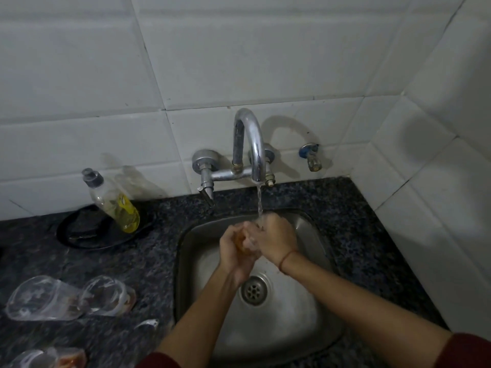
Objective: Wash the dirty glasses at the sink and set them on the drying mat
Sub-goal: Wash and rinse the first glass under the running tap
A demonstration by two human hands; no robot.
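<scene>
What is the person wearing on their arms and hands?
Dark red sleeves end well up both arms, leaving the forearms bare. A thin reddish thread band circles the right wrist. The left hand and right hand wear no gloves.

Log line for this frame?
phase: rinsing | left hand, right hand: clasp orange-tinted item under running tap over sink | three glasses wait on counter

Dim, lit from the near left, with faucet (249,134) and bottle (114,203) shadows cast rightward on the far wall (79,75), soft blur throughout, straight lines bowed at edges, dull glare in the sink (313,235).
</scene>
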